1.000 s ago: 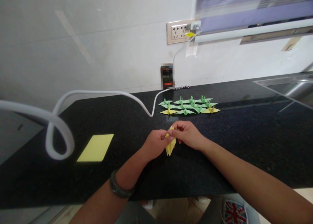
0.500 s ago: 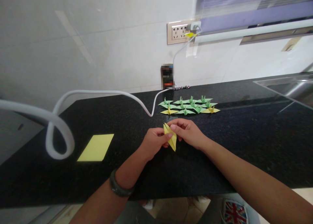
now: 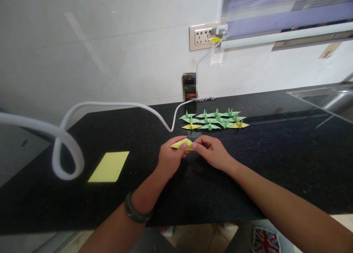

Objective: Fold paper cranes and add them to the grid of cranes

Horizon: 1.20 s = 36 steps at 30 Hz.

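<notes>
A folded piece of yellow origami paper (image 3: 183, 143) is held above the dark counter, its long side lying roughly crosswise. My left hand (image 3: 171, 155) grips it with the thumb on top and fingers behind. At its right end my right hand (image 3: 211, 152) pinches the paper between thumb and index finger. Just beyond my hands stand several green paper cranes (image 3: 210, 126) in close rows, with a yellow paper crane (image 3: 191, 125) at the front left and another yellow paper crane (image 3: 239, 124) at the front right. A flat yellow sheet (image 3: 109, 167) lies to the left.
A thick white cable (image 3: 118, 103) loops over the left of the black counter (image 3: 82, 205). A pixelated dark object (image 3: 189, 86) leans on the wall below a socket (image 3: 202, 36). The sink (image 3: 336, 100) is at the far right.
The folded yellow paper has turned from upright to nearly level. My left hand holds it farther left, and my right hand has shifted to its right end.
</notes>
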Available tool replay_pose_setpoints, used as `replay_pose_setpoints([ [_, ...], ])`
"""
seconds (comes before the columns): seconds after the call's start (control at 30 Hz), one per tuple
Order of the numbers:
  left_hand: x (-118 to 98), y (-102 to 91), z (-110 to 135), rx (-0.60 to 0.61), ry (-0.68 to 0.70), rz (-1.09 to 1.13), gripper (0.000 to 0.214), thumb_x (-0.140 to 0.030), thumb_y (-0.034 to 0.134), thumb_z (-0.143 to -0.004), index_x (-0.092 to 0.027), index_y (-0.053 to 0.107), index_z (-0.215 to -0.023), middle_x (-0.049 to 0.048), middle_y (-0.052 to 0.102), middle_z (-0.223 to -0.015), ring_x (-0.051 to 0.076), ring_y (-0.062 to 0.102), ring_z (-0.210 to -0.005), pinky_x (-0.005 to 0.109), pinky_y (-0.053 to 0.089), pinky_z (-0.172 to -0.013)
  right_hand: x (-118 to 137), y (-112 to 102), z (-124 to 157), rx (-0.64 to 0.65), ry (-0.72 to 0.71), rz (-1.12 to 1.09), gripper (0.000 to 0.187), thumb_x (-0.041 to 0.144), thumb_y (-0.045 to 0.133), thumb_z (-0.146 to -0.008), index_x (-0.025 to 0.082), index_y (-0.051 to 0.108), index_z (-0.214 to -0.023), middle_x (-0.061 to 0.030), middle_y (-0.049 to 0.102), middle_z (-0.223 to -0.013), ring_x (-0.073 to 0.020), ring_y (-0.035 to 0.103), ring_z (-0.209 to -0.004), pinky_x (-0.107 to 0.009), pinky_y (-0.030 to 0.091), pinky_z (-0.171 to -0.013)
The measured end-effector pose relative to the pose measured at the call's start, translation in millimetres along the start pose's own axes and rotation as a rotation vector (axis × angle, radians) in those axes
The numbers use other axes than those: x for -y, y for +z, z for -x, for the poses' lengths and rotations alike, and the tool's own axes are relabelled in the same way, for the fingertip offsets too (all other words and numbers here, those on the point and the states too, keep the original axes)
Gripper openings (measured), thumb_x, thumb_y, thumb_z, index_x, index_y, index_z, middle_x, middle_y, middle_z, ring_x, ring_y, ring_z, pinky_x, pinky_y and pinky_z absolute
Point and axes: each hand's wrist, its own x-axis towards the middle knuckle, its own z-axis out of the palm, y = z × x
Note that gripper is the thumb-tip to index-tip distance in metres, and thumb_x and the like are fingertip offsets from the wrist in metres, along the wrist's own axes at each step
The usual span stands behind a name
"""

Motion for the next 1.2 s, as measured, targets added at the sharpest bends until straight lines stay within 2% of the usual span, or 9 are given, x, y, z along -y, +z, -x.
replay_pose_setpoints([
  [0.17, 3.2, -0.7, 1.9, 0.050, 0.056, -0.165, 0.035, -0.040, 0.053, -0.071, -0.013, 0.061, -0.093, 0.0068, 0.065, -0.079, 0.018, 0.061, -0.070, 0.027, 0.050, -0.061, -3.4, 5.2, 2.0, -0.020, -0.060, 0.101, 0.017, 0.029, 0.048, -0.075, 0.016, 0.055, -0.066, -0.0001, 0.053, -0.061, -0.0105, 0.045, -0.055, -0.022, 0.034, -0.051],
  [0.3, 1.3, 0.0, 3.8, 0.127, 0.067, -0.194, 0.037, -0.040, 0.047, -0.074, -0.013, 0.060, -0.097, 0.0071, 0.065, -0.080, 0.017, 0.061, -0.068, 0.025, 0.050, -0.056, -0.8, 4.7, 2.6, -0.038, -0.107, 0.178, 0.013, 0.026, 0.048, -0.075, 0.016, 0.054, -0.068, 0.0007, 0.050, -0.060, -0.0098, 0.044, -0.054, -0.021, 0.033, -0.050],
  [0.47, 0.9, 1.7, 3.6, 0.169, 0.038, -0.119, 0.039, -0.039, 0.047, -0.075, -0.013, 0.058, -0.101, 0.0079, 0.063, -0.087, 0.017, 0.061, -0.071, 0.025, 0.051, -0.055, 2.2, 4.8, 4.5, -0.077, -0.123, 0.203, 0.009, 0.022, 0.049, -0.073, 0.017, 0.053, -0.080, 0.0002, 0.051, -0.065, -0.0103, 0.045, -0.057, -0.021, 0.035, -0.051],
  [0.67, 0.2, 3.8, 2.4, 0.161, -0.074, 0.061, 0.044, -0.036, 0.046, -0.077, -0.019, 0.044, -0.117, 0.0075, 0.061, -0.093, 0.015, 0.062, -0.070, 0.026, 0.052, -0.056, -1.8, 7.0, 4.1, -0.059, -0.163, 0.168, 0.024, 0.012, 0.048, -0.070, 0.018, 0.052, -0.093, -0.0024, 0.055, -0.081, -0.0131, 0.050, -0.071, -0.023, 0.039, -0.059],
  [0.73, -0.9, 4.2, 2.3, 0.163, -0.069, 0.091, 0.044, -0.036, 0.045, -0.077, -0.020, 0.041, -0.118, 0.0069, 0.060, -0.092, 0.015, 0.062, -0.068, 0.025, 0.052, -0.055, -2.7, 7.2, 3.8, -0.067, -0.164, 0.151, 0.025, 0.010, 0.046, -0.071, 0.018, 0.052, -0.094, -0.0029, 0.056, -0.083, -0.0134, 0.051, -0.073, -0.023, 0.040, -0.060],
  [0.93, 0.5, 5.0, 4.0, 0.205, -0.010, 0.088, 0.038, -0.035, 0.047, -0.076, -0.017, 0.045, -0.110, 0.0088, 0.058, -0.099, 0.017, 0.062, -0.073, 0.026, 0.052, -0.059, -3.6, 8.3, 3.4, -0.135, -0.171, 0.125, 0.021, 0.011, 0.045, -0.073, 0.019, 0.055, -0.090, -0.0024, 0.056, -0.080, -0.0136, 0.051, -0.073, -0.025, 0.040, -0.064],
  [1.2, 2.2, 10.7, 14.2, 0.239, 0.082, -0.021, 0.045, -0.035, 0.039, -0.081, -0.015, 0.039, -0.121, 0.0105, 0.055, -0.108, 0.019, 0.059, -0.083, 0.029, 0.052, -0.065, -5.8, 12.3, 5.2, -0.231, -0.134, 0.090, 0.012, 0.016, 0.048, -0.073, 0.019, 0.055, -0.082, -0.0014, 0.057, -0.075, -0.0135, 0.053, -0.069, -0.025, 0.041, -0.063],
])
